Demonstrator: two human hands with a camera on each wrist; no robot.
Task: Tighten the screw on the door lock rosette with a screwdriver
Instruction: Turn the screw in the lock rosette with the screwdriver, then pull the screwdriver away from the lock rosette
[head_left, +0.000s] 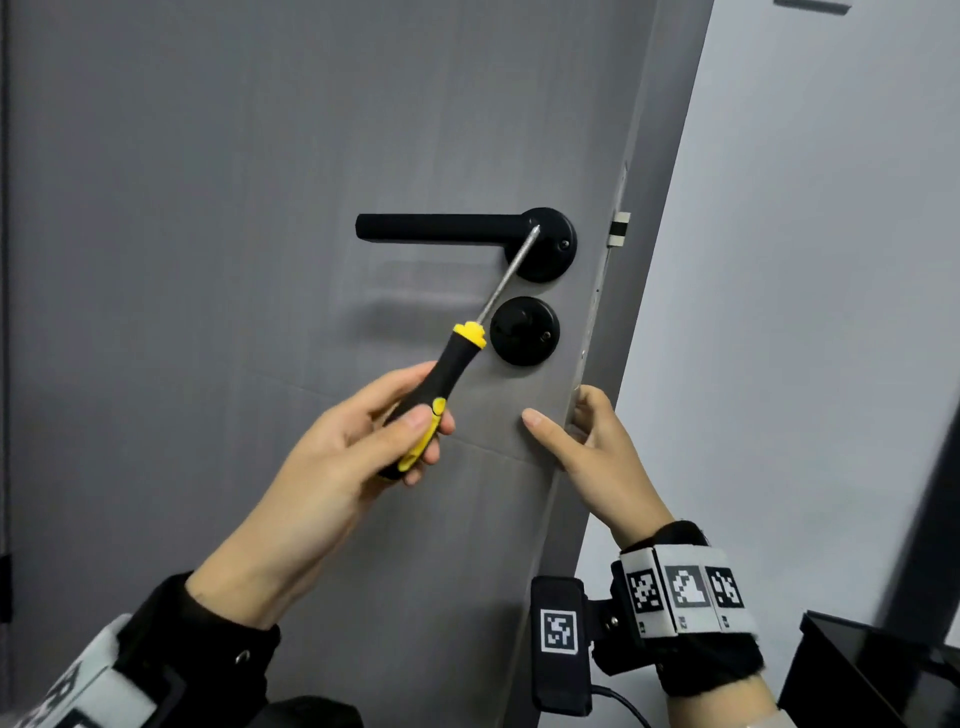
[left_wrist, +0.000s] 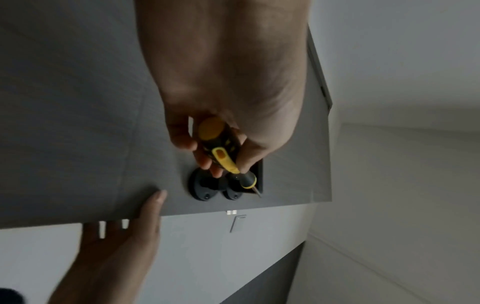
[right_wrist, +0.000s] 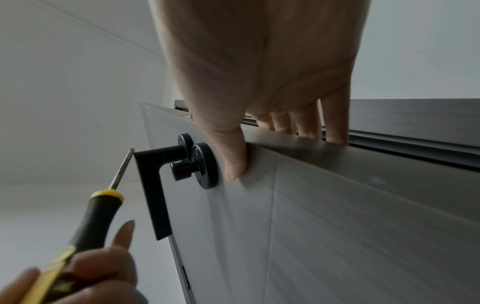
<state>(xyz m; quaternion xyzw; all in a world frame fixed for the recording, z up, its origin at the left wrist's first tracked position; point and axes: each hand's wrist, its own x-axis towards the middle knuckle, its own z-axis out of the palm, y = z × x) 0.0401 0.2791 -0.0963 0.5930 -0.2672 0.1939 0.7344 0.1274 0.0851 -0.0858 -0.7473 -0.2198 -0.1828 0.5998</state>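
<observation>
Gripping the black-and-yellow screwdriver (head_left: 439, 397) in our left hand (head_left: 332, 457), we see its steel shaft slanting up over the upper of two round matte-black rosettes (head_left: 551, 244), beside its screw (head_left: 564, 244). Our right hand (head_left: 587, 441) clasps the grey grained door (head_left: 208, 260) edge.

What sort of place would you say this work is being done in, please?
Probably an indoor doorway in a home or office: a grey door standing open, fitted with a black lever handle and round rosettes, beside a plain white wall.
</observation>
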